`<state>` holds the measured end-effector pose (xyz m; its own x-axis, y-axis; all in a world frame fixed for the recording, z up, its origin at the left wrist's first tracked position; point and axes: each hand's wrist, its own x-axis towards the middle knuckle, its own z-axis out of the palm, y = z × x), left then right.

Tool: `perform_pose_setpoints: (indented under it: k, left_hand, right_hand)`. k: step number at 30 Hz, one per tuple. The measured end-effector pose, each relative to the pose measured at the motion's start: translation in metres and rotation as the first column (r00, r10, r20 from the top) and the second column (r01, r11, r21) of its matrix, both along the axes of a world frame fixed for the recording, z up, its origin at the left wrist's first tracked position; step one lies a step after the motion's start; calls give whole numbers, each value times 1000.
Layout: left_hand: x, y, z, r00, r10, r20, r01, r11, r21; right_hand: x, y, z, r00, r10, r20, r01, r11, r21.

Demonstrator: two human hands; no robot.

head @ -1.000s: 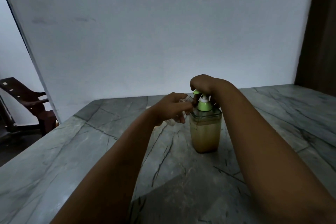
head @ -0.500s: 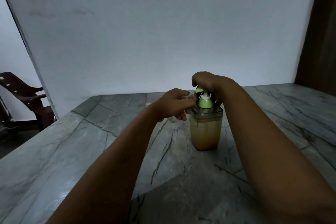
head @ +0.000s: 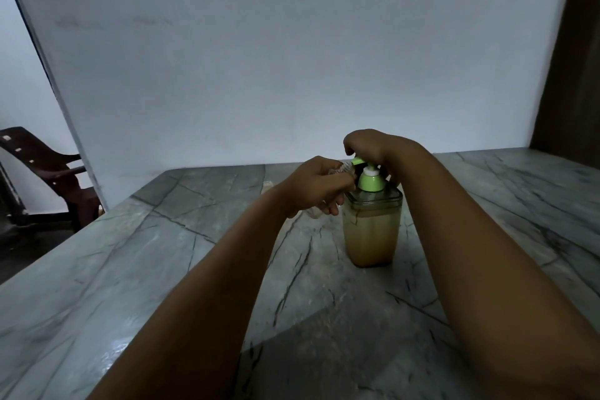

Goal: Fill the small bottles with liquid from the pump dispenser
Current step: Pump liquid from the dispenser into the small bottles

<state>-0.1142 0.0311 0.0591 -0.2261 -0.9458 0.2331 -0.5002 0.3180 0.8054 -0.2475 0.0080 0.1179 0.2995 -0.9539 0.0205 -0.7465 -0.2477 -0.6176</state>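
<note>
1. Since the earlier frame, little has been moved: both hands are kept at the pump, and only the view is slightly shifted.
2. A small clear plastic bottle (head: pixel 341 169), mostly hidden, is gripped by the left hand (head: pixel 316 187) beside the green nozzle.
3. One square clear pump dispenser of yellowish liquid (head: pixel 372 227) is stood on the grey marble table (head: pixel 181 256).
4. The pump head is covered by the curled right hand (head: pixel 370 148).
</note>
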Motion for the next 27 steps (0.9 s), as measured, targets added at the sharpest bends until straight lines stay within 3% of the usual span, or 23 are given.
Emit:
perform_pose_setpoints:
  k: [4, 13, 20, 27]
  left_hand:
    - [-1, 0, 1, 1000, 5, 20, -5, 1000, -6]
    - [-2, -2, 1, 1000, 8, 2, -8, 1000, -7]
    - [-2, 1, 1, 1000, -7, 10, 7, 1000, -7]
    - [-1, 0, 0, 1000, -13, -4, 13, 1000, -1]
  right_hand:
    - [-5, 6, 5, 998, 4, 62, -8, 998, 66]
    - [0, 8, 1, 999, 4, -39, -4, 1000, 20]
    - [-4, 12, 7, 998, -12, 69, 6, 997, 76]
    - [1, 7, 2, 998, 8, -62, -5, 999, 40]
